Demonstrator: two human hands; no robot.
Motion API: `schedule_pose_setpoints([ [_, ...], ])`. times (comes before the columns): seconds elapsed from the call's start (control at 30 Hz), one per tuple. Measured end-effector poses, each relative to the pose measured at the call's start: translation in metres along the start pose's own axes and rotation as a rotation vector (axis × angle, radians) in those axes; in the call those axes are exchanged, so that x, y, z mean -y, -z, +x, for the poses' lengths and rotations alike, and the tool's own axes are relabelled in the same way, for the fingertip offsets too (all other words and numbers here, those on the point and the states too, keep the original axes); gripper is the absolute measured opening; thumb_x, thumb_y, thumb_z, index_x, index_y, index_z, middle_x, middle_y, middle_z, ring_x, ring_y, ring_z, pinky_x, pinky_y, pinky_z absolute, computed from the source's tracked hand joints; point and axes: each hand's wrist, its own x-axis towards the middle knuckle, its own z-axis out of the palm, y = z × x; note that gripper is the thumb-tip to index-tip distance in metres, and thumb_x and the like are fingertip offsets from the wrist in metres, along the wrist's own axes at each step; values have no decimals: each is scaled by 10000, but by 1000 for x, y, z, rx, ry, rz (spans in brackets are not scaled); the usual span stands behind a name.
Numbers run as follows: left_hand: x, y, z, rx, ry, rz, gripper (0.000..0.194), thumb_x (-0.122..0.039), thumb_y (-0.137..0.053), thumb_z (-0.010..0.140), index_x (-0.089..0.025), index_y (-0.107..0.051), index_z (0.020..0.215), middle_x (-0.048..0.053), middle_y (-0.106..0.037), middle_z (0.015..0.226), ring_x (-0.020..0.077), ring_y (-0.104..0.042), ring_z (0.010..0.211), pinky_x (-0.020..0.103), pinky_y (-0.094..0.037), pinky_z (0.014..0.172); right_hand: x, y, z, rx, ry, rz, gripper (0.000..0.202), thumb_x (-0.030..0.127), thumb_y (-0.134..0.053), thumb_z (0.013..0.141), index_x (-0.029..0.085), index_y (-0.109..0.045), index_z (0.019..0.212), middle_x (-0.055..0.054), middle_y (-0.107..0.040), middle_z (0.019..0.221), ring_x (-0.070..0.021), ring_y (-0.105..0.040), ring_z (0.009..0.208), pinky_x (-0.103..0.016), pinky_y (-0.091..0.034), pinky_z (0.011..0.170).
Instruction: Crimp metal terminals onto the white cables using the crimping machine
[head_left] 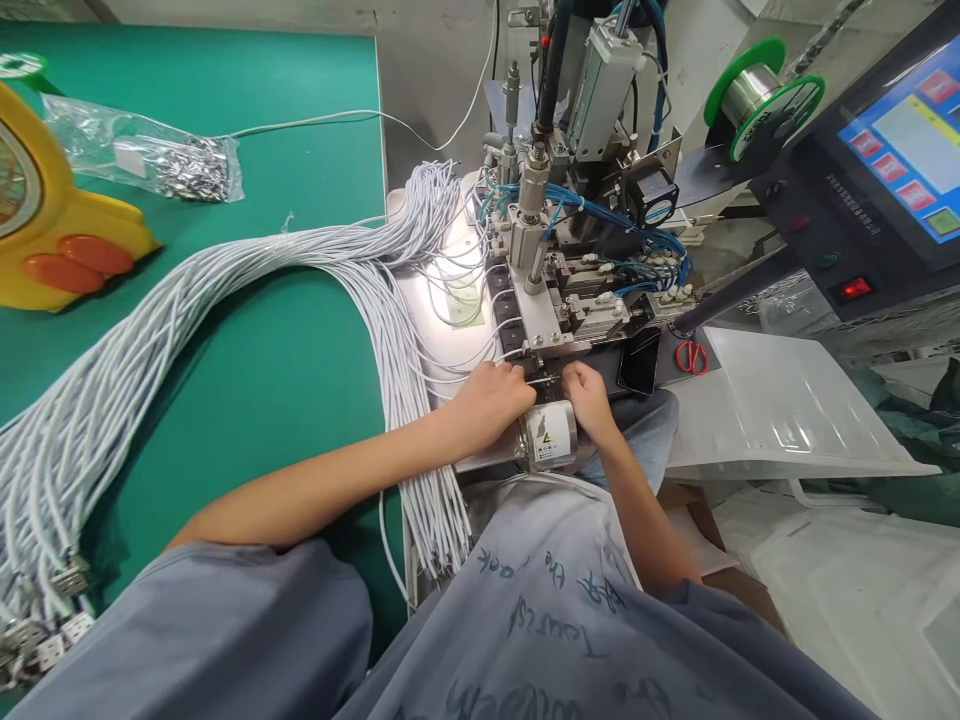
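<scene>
My left hand [499,400] is curled at the front of the soldering machine [536,265], its fingers closed on a white cable whose thin end [540,380] sticks out to the right. Close by on the right is my right hand [589,398], thumb and fingers pinched together; whatever they hold is too small to make out. Below and between both hands sits a metal cylinder with a white label [551,434]. More white cables [386,350] lie in a thick bundle to the left, several strands running into the machine's front blocks.
On the green table [315,90] are a bag of metal parts [191,168] and a yellow duck-shaped fan [82,230]. Right of the machine lie a black phone [639,360] and red-handled scissors [691,357]. A solder spool [757,98] and control screen [907,140] stand at upper right.
</scene>
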Motion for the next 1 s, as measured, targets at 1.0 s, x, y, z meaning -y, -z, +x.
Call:
schedule_pose_setpoints([
  [1.0,0,6,1,-60,213,-157,251,-45,-412,779,-114,-647,834,116,-623,776,202,-600,656,284,-246,474,51,-77,-115,454,137,-302,319,203,-540,773,155,-595,1084,-47,-657,786,-152,-596,635,-296,-485,669],
])
